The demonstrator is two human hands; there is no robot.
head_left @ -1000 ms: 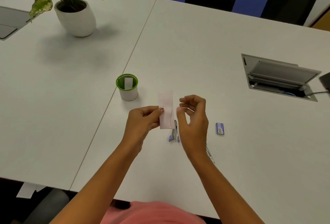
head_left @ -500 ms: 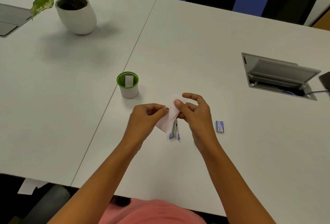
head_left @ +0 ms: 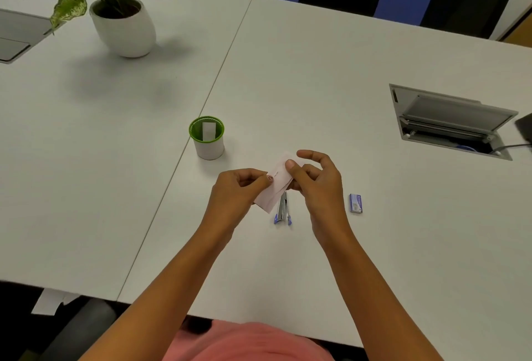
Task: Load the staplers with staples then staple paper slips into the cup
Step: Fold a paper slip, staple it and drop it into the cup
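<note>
A pale paper slip (head_left: 277, 181) is held between both hands above the table (head_left: 316, 87), its long axis slanted from near-left to far-right. It is pinched on its left edge by the left hand (head_left: 238, 189) and at its far end by the thumb and curled fingers of the right hand (head_left: 315, 181). Beneath it, a stapler (head_left: 283, 210) is laid lengthwise, blue end nearest the person.

Smooth, matt white table (head_left: 316, 87). I see a thin, pale pink paper slip (head_left: 276, 185), matt and creased. The stapler (head_left: 283, 211) is bright bare metal with blue plastic ends. The cup (head_left: 209, 149) has a matt white wall and green rim. I read the staple box (head_left: 355, 203) as printed card. The plant pot (head_left: 123, 29) looks smooth, white, faintly glossy.
</note>
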